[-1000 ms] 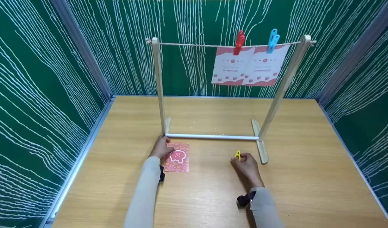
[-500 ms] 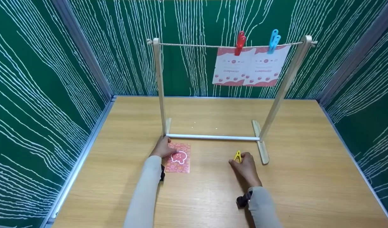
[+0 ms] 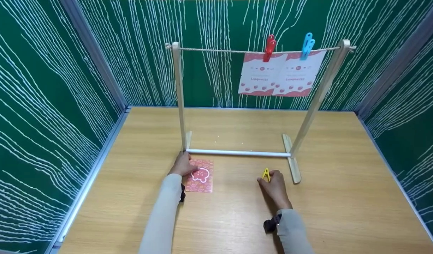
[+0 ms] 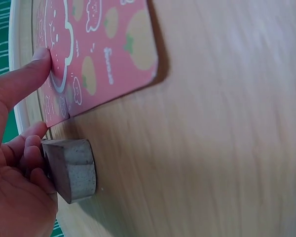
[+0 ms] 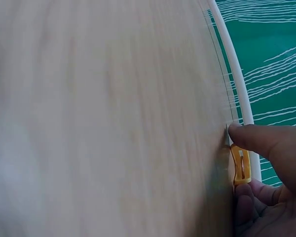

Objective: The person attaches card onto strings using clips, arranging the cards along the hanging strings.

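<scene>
A pink card (image 3: 202, 183) with a white-outlined bear face lies near the left foot of the wooden stand. My left hand (image 3: 182, 164) grips its left edge, the thumb on top. In the left wrist view the fingers curl at the card's (image 4: 108, 64) edge, beside the stand's wooden foot (image 4: 71, 170); their hold underneath is partly hidden. Right of the card, low over the table, my right hand (image 3: 275, 184) pinches a yellow clothespin (image 3: 266, 174) between thumb and fingers. The clothespin (image 5: 241, 165) also shows in the right wrist view.
Across the stand runs a rope (image 3: 213, 50). Pink-and-white strawberry sheets (image 3: 282, 79) hang from it by a red clothespin (image 3: 269, 47) and a blue clothespin (image 3: 307, 46). A white rod (image 3: 237, 152) joins the stand's feet. Green walls surround the wooden table (image 3: 230, 218).
The left thumb has slid slightly right over the card. The right hand keeps the yellow clothespin almost in place, its thumb shifted slightly. The view has drifted a little.
</scene>
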`<state>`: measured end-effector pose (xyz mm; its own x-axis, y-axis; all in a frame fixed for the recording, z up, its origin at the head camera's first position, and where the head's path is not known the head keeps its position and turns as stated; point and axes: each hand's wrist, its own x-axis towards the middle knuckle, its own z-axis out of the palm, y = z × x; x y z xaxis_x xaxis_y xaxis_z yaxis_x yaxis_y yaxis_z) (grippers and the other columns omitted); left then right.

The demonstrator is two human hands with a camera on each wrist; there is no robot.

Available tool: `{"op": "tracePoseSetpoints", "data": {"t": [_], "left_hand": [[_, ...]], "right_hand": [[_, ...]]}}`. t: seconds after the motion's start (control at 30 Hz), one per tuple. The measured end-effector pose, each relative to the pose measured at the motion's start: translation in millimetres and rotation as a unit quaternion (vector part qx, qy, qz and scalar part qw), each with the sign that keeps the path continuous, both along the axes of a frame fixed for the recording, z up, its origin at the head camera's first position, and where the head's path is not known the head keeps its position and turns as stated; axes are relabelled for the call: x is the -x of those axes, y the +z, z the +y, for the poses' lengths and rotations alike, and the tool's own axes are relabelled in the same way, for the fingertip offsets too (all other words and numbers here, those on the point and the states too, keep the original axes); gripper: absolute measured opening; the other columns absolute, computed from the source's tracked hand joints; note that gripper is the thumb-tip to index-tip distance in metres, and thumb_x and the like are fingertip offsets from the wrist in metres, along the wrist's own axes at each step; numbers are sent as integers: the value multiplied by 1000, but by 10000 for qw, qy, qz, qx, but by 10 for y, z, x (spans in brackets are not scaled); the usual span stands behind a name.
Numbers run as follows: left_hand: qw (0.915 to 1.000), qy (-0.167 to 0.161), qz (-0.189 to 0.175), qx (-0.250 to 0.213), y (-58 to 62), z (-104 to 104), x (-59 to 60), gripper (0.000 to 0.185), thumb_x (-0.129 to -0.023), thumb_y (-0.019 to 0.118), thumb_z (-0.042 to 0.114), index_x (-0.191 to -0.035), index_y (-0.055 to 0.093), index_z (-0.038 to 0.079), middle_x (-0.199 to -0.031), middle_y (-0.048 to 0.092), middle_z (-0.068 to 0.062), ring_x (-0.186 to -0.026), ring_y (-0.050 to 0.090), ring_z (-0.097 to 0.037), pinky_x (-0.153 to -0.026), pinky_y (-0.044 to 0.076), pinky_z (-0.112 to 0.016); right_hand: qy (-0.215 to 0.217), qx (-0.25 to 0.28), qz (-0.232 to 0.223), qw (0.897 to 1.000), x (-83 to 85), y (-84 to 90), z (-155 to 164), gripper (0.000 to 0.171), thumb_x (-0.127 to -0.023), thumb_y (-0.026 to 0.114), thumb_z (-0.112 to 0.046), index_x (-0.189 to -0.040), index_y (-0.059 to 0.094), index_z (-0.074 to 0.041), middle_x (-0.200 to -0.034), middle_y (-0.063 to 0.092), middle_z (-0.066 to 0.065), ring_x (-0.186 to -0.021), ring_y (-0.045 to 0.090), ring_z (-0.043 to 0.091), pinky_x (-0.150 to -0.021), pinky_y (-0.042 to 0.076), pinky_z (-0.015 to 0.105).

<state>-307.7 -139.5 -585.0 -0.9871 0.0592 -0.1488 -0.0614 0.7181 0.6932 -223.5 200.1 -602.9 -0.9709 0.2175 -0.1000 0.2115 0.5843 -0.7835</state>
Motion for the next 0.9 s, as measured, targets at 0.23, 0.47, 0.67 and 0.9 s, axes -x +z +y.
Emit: {"op": "tracePoseSetpoints", "data": {"t": [0.23, 0.47, 0.67, 0.9], "left_hand": [[9986, -162, 441, 227, -29, -4, -13, 51, -66, 84, 13, -100, 50, -4, -100, 48, -14, -90, 48, -27, -85, 45, -41], [9992, 4, 263, 285, -18, 22, -33, 51, -69, 84, 14, -102, 48, 1, -104, 47, -13, -92, 48, -26, -87, 44, -40], [9989, 56, 247, 400, 2, 50, -64, 52, -69, 84, 14, -103, 46, 2, -106, 46, -13, -95, 46, -28, -88, 41, -42], [9983, 88, 468, 345, -29, 64, -62, 53, -68, 85, 15, -102, 47, 2, -105, 49, -14, -99, 48, -31, -91, 41, -44]], "right_hand": [[0, -98, 28, 9999, -29, -8, 17, 42, -84, 69, -19, -107, 52, 11, -98, 51, 21, -83, 47, 27, -70, 39, 33], [26, -3, -128, 9999, -71, 17, 39, 43, -83, 68, -18, -110, 54, 12, -100, 51, 22, -83, 51, 26, -66, 41, 27], [-15, 157, -87, 9998, -105, 28, 63, 39, -81, 66, -13, -109, 55, 10, -103, 56, 23, -85, 55, 26, -68, 44, 26], [-111, 384, -78, 9992, -98, 81, 107, 36, -81, 64, -13, -112, 59, 6, -105, 61, 21, -90, 57, 27, -72, 44, 27]]}}
